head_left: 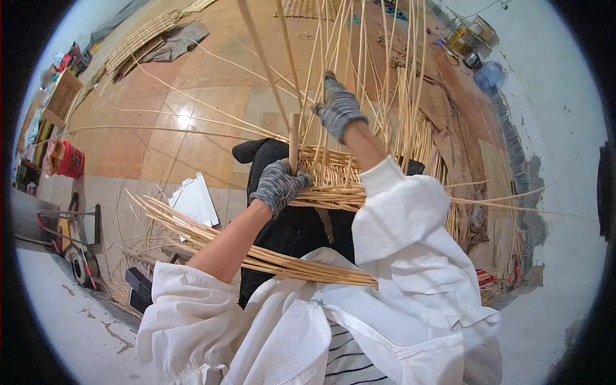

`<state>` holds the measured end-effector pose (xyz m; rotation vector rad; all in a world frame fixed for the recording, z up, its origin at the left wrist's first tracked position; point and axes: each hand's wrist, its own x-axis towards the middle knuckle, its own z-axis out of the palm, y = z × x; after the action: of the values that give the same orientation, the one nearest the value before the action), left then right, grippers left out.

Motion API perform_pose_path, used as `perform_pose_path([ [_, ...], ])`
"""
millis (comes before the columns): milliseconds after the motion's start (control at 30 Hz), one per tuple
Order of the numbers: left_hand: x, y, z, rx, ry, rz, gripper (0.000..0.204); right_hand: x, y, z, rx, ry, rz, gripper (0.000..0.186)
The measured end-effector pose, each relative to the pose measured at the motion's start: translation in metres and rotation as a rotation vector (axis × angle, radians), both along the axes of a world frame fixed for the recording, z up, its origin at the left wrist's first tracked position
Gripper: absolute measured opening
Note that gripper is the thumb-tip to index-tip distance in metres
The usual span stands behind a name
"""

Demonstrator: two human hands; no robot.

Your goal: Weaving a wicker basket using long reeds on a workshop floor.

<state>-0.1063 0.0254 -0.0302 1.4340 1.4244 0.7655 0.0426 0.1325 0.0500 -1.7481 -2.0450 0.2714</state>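
One wicker weave point(330, 174), its left corner clamped by left fingers point(293, 185), lies near right fingers point(333, 91) whose hold I cannot tell.

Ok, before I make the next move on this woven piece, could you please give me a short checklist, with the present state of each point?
1. Left hand and right hand gloved: ok, both in grey.
2. Woven piece supported: ok, it appears to rest over the dark-clad lap.
3. Left hand at the work: ok, at the woven edge beside the thick stick.
4. Right hand gripping a rod: cannot tell; it is up among the tall rods.
5. Lap free of loose rods: not ok, a bundle crosses it.
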Motion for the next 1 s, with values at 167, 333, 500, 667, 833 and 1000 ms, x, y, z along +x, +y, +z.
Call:
perform_pose_path([
  [167, -0.006, -0.001, -0.009, -0.067, -0.047, 0.016, 0.027, -0.021, -0.013, -0.010, 0.257, 0.083, -0.172, 0.072],
  [333, -0.003, -0.011, 0.026, -0.076, -0.014, -0.038, 0.029, 0.010, 0.015, -0.010, -0.129, 1.403, -0.289, 0.035],
  [500, -0.004, -0.004, -0.004, -0.029, -0.097, -0.022, 0.028, 0.012, -0.032, 0.018, 0.000, 1.518, 0.116, 0.024],
  [667, -0.012, -0.006, 0.005, -0.092, -0.044, -0.063, 0.028, 0.095, -0.123, -0.043, 0.090, 1.572, 0.644, 0.034],
  [833, -0.022, -0.002, 0.020, -0.182, -0.375, -0.195, 0.027, 0.084, -0.172, -0.057, 0.321, 1.742, 0.208, 0.034],
  [1000, 0.005, -0.018, 0.044, -0.018, -0.193, -0.138, 0.048, 0.071, -0.181, -0.055, 0.413, 1.739, -0.008, 0.018],
])
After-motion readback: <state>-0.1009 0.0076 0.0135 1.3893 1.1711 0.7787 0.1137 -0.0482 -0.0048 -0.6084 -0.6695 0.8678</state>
